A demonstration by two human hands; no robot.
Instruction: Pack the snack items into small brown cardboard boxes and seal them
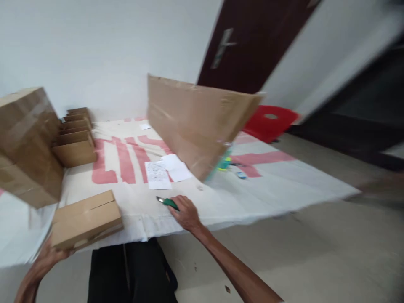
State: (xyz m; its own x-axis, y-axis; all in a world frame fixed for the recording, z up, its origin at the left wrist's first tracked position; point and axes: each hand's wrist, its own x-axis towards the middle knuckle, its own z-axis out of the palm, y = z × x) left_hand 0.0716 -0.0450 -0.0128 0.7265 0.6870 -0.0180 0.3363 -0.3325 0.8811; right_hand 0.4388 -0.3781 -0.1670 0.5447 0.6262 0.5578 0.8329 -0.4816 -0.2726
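Note:
My left hand grips the near left corner of a closed brown cardboard box, which is tilted at the front edge of the table. A seam and clear tape run along the box's top. In my right hand is a green utility knife, its tip pointing left over the tabletop. The fingers are wrapped round its handle. Just beyond the knife lie two sheets of paper, a printed sheet and a blank white sheet.
A large carton stands at the left, beside a row of open brown boxes. Another big carton rises at the centre. Small items, including a blue one, lie right of it. A red chair is behind the white-covered table.

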